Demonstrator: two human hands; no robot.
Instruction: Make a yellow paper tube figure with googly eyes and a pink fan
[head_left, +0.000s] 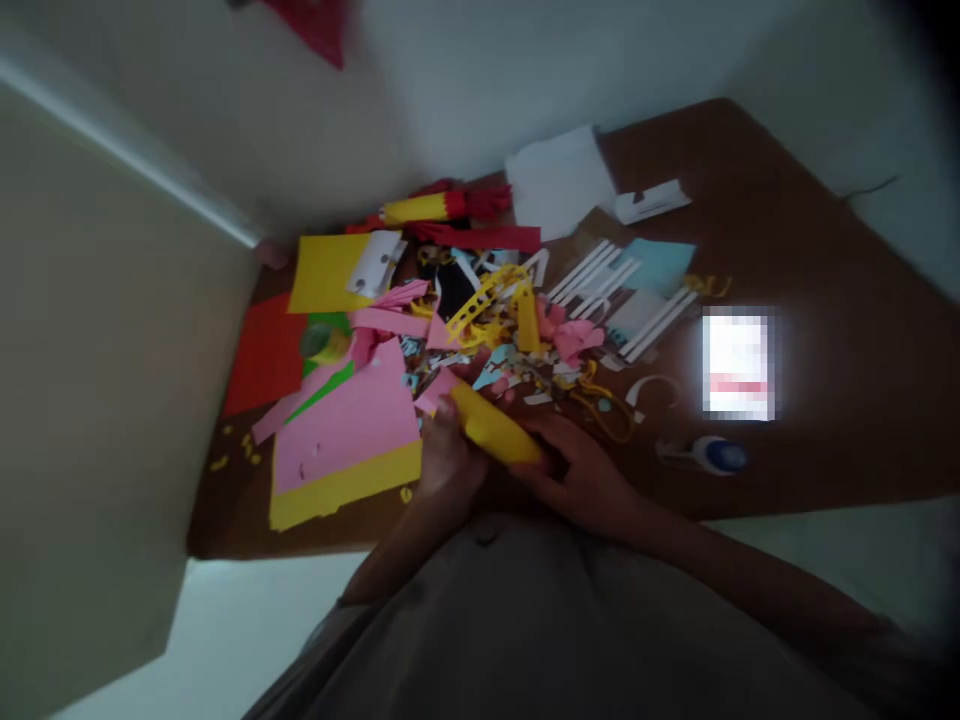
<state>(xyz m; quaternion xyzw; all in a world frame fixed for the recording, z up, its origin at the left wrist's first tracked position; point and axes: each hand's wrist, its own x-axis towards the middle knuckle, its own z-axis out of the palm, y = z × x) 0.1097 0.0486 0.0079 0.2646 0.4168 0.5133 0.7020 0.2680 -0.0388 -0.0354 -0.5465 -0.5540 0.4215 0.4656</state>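
Close to my body, both hands hold a rolled piece of yellow paper (496,428). A bit of pink paper (441,386) shows at the roll's far left end. My left hand (450,455) grips that end with the thumb up along it. Around the near right end my right hand (581,472) has its fingers curled. A pink sheet (345,410) over a yellow sheet (330,500) lies left of my left hand. Scissors with yellow handles (611,415) lie just beyond my right hand. Paper scraps (487,325) are heaped ahead of the roll.
A blue-and-white dispenser-like item (721,455) and a bright blurred rectangle (739,365) lie right on the brown table (825,400). White strips (592,270) rest by light blue paper (660,263). A tape roll (324,342) sits left, near red paper (262,355). Walls border the table.
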